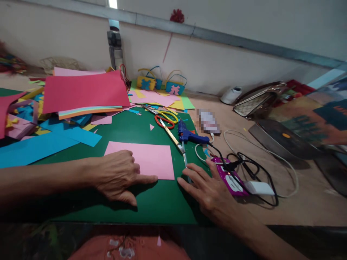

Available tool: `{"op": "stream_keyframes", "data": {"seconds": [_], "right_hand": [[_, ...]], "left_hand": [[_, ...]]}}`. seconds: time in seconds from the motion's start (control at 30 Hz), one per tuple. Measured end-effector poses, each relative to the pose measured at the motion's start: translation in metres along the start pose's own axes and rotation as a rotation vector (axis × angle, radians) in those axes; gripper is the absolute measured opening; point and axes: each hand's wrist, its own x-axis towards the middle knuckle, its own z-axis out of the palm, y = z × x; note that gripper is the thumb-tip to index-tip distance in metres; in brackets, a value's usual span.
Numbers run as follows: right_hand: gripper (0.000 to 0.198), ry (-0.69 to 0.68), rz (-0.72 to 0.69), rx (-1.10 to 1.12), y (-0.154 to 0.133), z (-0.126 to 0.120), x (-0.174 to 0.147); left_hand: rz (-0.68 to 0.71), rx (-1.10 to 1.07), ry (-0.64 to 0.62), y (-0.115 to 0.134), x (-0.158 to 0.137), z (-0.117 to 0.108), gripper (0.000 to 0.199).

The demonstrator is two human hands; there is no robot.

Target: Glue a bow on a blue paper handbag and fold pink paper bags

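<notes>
A pink sheet of paper lies flat on the green cutting mat. My left hand rests on it, index finger and thumb stretched out, the other fingers curled, holding nothing. Right of the paper, my right hand is spread low over the mat with fingers apart. Its fingers are over the lower end of a clear glue stick that runs down from a blue glue gun; whether they touch it I cannot tell. Beside the gun lie a gold-coloured cutter knife and scissors with red and yellow handles.
Stacked coloured paper and blue strips cover the left side. Small paper baskets stand at the back. A purple power strip with tangled cables, a blurred-out device and a handbag are on the right.
</notes>
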Motion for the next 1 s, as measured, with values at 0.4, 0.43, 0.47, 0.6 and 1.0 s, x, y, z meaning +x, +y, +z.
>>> {"op": "stream_keyframes", "data": {"seconds": [0.4, 0.43, 0.47, 0.6, 1.0], "right_hand": [[0.036, -0.060, -0.044, 0.182, -0.014, 0.016, 0.037], [0.037, -0.055, -0.040, 0.186, -0.014, 0.016, 0.036], [0.039, -0.052, -0.036, 0.189, -0.014, 0.016, 0.036], [0.044, -0.039, -0.042, 0.205, -0.012, 0.017, 0.035], [0.056, 0.007, -0.072, 0.190, -0.009, 0.017, 0.036]], "left_hand": [[0.029, -0.076, 0.005, -0.011, -0.008, 0.008, 0.052], [0.022, -0.077, 0.012, -0.011, -0.012, 0.009, 0.052], [0.015, -0.077, 0.022, -0.012, -0.016, 0.010, 0.052], [0.000, -0.071, 0.038, -0.015, -0.035, 0.014, 0.052], [-0.116, -0.158, 0.099, -0.019, -0.101, 0.021, 0.048]]}}
